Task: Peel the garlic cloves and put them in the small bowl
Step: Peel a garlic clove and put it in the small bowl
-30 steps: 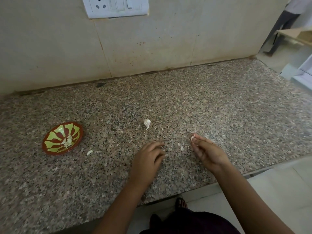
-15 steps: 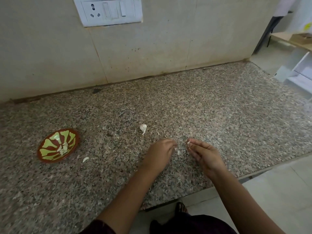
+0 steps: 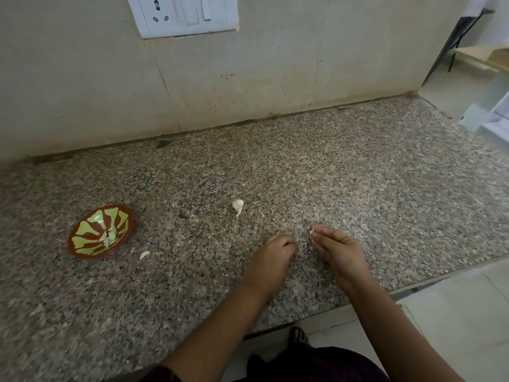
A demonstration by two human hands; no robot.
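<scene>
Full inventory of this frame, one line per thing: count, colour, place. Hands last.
small bowl: 1, red-brown with green pattern, counter left
peeled garlic cloves: a few, off-white, inside the small bowl
loose clove: 1, off-white, counter beside the bowl, apart from it
centre clove: 1, white, mid-counter beyond the hands
garlic bit: 1, white, at right fingertips
granite countertop: 1, speckled grey-brown
switch-and-socket panel: 1, white, wall top
wooden table: 1, tan, background right
left hand: fingers curled, over the counter; contents hidden
right hand: pinches the garlic bit
</scene>
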